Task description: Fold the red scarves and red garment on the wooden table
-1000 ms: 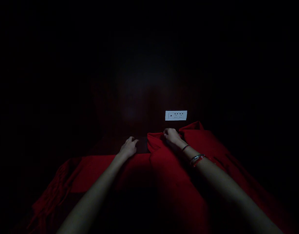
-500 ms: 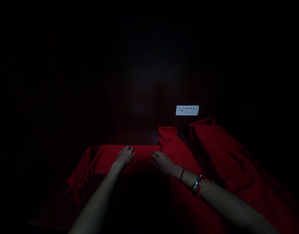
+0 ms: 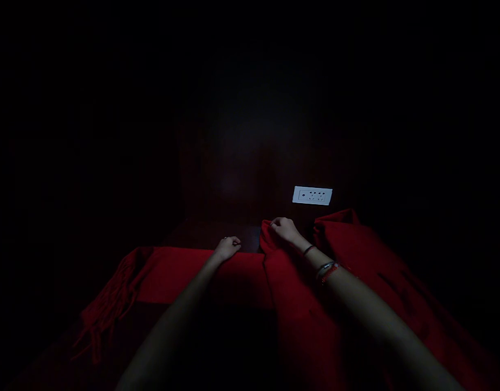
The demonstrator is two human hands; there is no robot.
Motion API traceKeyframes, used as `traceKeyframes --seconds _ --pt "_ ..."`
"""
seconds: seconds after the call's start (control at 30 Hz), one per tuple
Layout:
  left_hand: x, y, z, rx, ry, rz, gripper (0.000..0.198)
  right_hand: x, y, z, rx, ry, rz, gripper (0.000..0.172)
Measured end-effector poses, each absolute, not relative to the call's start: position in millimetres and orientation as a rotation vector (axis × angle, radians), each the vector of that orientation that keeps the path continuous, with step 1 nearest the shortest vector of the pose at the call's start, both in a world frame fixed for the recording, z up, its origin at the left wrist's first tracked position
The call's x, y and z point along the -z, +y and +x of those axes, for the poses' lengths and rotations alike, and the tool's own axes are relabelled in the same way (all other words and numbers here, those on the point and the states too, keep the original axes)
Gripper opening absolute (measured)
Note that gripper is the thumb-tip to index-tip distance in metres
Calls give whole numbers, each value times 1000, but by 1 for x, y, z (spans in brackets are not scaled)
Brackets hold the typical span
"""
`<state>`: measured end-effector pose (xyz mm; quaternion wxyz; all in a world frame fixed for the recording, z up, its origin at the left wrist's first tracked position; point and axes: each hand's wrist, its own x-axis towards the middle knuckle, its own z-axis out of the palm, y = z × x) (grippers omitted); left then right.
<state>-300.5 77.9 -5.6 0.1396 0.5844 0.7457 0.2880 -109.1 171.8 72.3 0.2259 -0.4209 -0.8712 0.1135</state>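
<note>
A red scarf (image 3: 164,274) with a fringed end lies across the dark tabletop. At its right it bends into a strip running toward me, with a raised folded corner at the back. My right hand (image 3: 286,229) pinches that folded corner. Over the scarf's far edge is my left hand (image 3: 229,248), its fingers curled together and no cloth visible in them. Bracelets circle my right wrist. Deep shadow hides the scarf's near part on the right.
Another folded red cloth (image 3: 356,239) lies on the right, reaching toward the near edge. A white wall socket (image 3: 312,195) is set in the dark panel behind. Most of the surroundings are too dark to make out.
My right hand has gone from lying on the scarf up to its folded corner and closed on it. My left hand has shifted right and its fingers have curled.
</note>
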Motion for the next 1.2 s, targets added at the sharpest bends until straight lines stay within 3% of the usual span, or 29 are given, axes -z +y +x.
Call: traceKeyframes --seconds 0.17,0.33,0.47,1.0,1.2 --pt "14 127 -271 -1035 1983 1580 26 -69 194 -126 -425 -2382 -1308 33" --pt "29 142 -253 -1169 1834 1554 35 -66 199 -138 -391 -2426 -1277 18" --pt "35 140 -248 -1172 1768 1588 40 -70 202 -134 -427 -2448 -1173 19" --pt "22 122 -267 -964 1861 1682 61 -84 205 -111 -334 -2405 -1149 22" --pt "-1 66 -326 -574 2230 1916 44 -74 160 -107 -61 -2472 -926 22"
